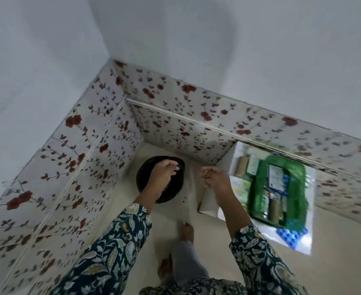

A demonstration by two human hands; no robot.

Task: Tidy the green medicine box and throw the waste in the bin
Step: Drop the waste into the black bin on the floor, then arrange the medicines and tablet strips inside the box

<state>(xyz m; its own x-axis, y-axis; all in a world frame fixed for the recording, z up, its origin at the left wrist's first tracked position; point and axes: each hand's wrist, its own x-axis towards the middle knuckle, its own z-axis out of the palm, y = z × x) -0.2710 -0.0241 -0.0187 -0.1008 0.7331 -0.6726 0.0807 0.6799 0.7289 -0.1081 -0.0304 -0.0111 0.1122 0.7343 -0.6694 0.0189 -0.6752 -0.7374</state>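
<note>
A round black bin (145, 169) stands on the floor in the corner of the room. My left hand (164, 171) hangs directly over its opening with the fingers curled down; I cannot tell whether anything is in it. My right hand (213, 177) is to the right of the bin, loosely curled, and seems to hold nothing. The green medicine box (260, 188) lies on a white low table (303, 243) at the right, with packets, strips and small bottles inside. The view is motion-blurred.
Floral tiles (79, 156) cover the lower walls on two sides of the corner. More packets and a roll (242, 165) lie on the table beside the box, and a blue blister sheet (290, 237) lies at its near end. My bare feet (187, 228) stand on the pale floor.
</note>
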